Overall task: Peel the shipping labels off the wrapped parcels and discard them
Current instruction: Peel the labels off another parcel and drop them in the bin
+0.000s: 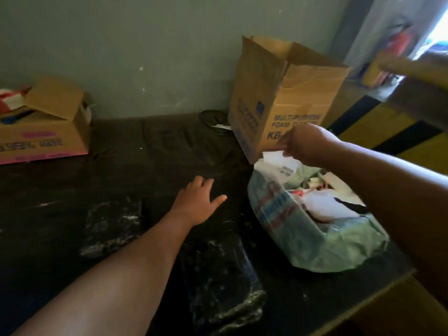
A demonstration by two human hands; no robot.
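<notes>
Nearest you, two dark parcels wrapped in clear crinkled plastic lie on the black-covered table [157, 146]: one under your forearm [223, 282], one further left [111, 226]. I can't make out a label on either from here.

Your left hand [197, 202] hovers flat over the table just beyond them, fingers spread and loose, gripping nothing. Your right hand [306, 145] is pinched shut on a crumpled white shipping label [281, 161], held at the far rim of the pale green translucent plastic bag [315, 243].

To finish this step cleanly, I'd bring the label over the middle of the bag's mouth before you let go; at the rim it could slide down the outside. If the adhesive clings to your fingers, wipe it off against the waste inside.

The bag is already well filled with white paper scraps and dark bits of wrapping.

Just behind it stands a tall brown cardboard box printed with blue lettering [278, 112], flaps up; its contents are hidden. Far left, a lower brown carton with pink print [43, 137] sits open, holding red, white and blue items I can't identify.
</notes>
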